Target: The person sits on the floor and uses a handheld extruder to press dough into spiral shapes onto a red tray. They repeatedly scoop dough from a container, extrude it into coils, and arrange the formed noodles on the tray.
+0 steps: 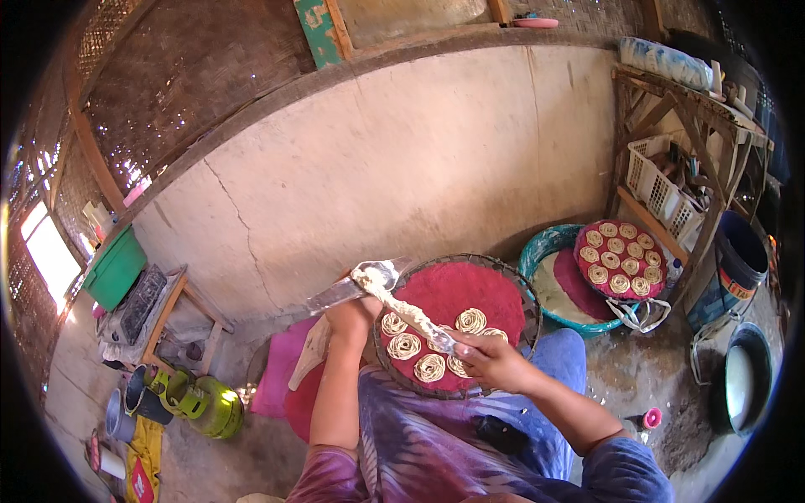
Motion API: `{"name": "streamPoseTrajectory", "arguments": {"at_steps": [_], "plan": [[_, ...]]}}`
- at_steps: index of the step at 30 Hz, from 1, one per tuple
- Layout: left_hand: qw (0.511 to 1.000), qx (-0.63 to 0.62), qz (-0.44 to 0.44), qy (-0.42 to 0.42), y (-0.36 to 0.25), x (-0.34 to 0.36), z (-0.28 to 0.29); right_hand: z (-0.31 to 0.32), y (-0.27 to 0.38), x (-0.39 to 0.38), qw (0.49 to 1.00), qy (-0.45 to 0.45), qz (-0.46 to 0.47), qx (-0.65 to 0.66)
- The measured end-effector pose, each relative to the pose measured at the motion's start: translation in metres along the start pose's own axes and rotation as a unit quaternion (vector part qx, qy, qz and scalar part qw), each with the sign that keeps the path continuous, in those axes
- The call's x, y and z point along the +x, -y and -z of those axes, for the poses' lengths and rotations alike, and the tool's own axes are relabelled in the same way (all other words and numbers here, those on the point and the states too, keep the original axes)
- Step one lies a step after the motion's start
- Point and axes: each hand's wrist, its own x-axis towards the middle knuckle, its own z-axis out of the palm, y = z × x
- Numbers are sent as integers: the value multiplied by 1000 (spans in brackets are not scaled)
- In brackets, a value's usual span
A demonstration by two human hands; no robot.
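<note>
My left hand point(354, 314) is closed round a shiny, clear-looking holder point(340, 293) with pale dough in its upper end. From there a long, narrow dough-coated tool point(407, 314) slants down to my right hand point(495, 360), whose fingers grip its lower end. Whether a rod or a flat blade lies under the dough, I cannot tell. Beneath both hands is a round woven tray point(534, 310) lined with red cloth point(470, 285). Several coiled dough rosettes point(404, 346) sit on its near half, some partly hidden by my right hand.
At the right, a second red-lined tray point(620, 260) full of rosettes leans over a teal basin point(545, 243). Buckets point(738, 260) and a wooden rack point(671, 109) stand beyond. A green gas cylinder point(214, 408) and a small bench point(163, 323) are at left. A wall point(377, 168) rises ahead.
</note>
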Motion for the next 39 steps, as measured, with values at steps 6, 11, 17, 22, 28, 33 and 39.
{"name": "streamPoseTrajectory", "arguments": {"at_steps": [6, 11, 17, 22, 28, 33, 39], "plan": [[997, 56, -16, -47, 3, -24, 49, 144, -72, 11, 827, -297, -71, -472], [980, -15, -40, -192, 38, -60, 114, 197, -136, 2, 681, -208, -101, -695], [823, -537, -10, -188, 59, -90, 178, 206, -174, -70, 901, -403, -128, 100], [757, -630, -22, -173, 36, -88, 183, 221, -242, -115, 662, -499, -194, 525], [704, -699, 18, -127, 16, -84, 153, 227, -256, -96, 639, -438, -101, 625], [704, -701, 16, -116, 9, -90, 143, 225, -251, -101, 621, -412, -94, 660], [607, -783, 88, -104, -3, -88, 112, 163, -186, -102, 648, -657, -17, 385]]}}
